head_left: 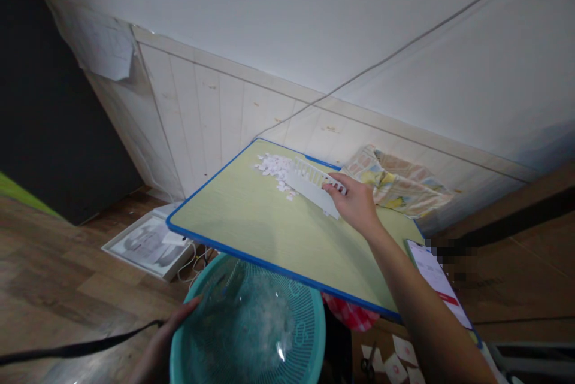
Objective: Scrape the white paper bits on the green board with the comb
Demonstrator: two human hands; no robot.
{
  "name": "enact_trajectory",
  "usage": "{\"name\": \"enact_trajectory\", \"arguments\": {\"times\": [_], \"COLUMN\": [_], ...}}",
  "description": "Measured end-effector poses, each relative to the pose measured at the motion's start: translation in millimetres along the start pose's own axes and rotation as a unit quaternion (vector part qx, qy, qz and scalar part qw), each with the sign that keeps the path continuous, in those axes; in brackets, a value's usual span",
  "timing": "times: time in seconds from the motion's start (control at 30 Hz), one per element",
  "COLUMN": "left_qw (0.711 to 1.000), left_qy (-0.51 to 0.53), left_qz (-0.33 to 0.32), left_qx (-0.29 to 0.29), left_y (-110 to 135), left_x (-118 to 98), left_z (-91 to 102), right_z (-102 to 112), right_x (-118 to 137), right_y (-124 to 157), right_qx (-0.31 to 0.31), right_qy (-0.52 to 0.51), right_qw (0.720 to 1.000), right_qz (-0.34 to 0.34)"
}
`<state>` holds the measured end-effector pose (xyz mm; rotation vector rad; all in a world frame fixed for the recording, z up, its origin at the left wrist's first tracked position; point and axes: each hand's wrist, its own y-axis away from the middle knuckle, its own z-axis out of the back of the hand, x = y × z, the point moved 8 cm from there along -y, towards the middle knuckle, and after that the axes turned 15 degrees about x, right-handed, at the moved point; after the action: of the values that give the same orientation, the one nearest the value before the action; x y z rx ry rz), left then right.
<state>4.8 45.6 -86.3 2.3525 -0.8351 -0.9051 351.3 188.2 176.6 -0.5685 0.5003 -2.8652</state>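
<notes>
While the right hand [357, 198] pinches the near end of a thin white slotted panel [309, 191], apparently plastic, the panel's other end meets a loose heap of small white paper-like scraps [273, 165] on the pale green, blue-edged tabletop [251, 216]. The panel should be light and fairly stiff, though its narrow bars look the likeliest part to bend or snap; its solid strip beside the slots seems the sounder place to hold, fingers below and thumb above. The scraps are probably nearly weightless, quick to scatter and better gathered than picked singly. Below the near table edge, the left hand [178, 318] touches the rim of a round teal perforated plastic basket [318, 324]; how tightly its fingers close cannot be told, as most of them are hidden. That basket is likely light, slightly flexible and smooth, best taken by its thick rim, while the glossy, clear-looking contents are too blurred to judge.
</notes>
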Motion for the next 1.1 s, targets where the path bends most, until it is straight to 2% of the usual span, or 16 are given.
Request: {"name": "enact_trajectory", "arguments": {"times": [0.1, 0.17, 0.33, 0.53, 0.73, 0.93, 1.1], "left_qw": [1.000, 1.000, 1.000, 1.000, 1.000, 1.000, 1.000], "left_qy": [-0.005, -0.010, -0.021, -0.015, -0.015, -0.013, -0.026], "left_qz": [-0.011, -0.015, -0.009, -0.004, 0.002, 0.007, 0.006], "left_qx": [0.002, 0.000, 0.005, 0.009, 0.001, -0.006, -0.013], "left_y": [1.0, 2.0, 3.3, 3.4, 3.4, 4.5, 5.5], "left_x": [-2.5, -3.8, -3.1, -3.2, -3.4, -2.8, -3.1], "left_z": [-0.9, -1.1, -2.2, -4.9, -3.2, -3.9, -5.6], "right_z": [-9.1, -8.7, 5.0, 9.9, 32.3, 33.8, 44.6], "right_x": [13.7, 16.8, 9.9, 6.8, 0.3, -3.8, -4.4], "right_y": [-2.7, -2.1, 3.1, 12.1, 22.7, 33.3, 45.4], "right_qx": [0.030, 0.039, 0.026, 0.040, 0.003, 0.016, 0.032], "right_qy": [-0.012, -0.012, -0.014, -0.015, 0.021, 0.052, 0.061], "right_qw": [0.999, 0.998, 0.999, 0.999, 1.000, 0.999, 0.998], "right_qz": [0.036, 0.037, 0.016, 0.027, 0.013, -0.004, -0.015]}}
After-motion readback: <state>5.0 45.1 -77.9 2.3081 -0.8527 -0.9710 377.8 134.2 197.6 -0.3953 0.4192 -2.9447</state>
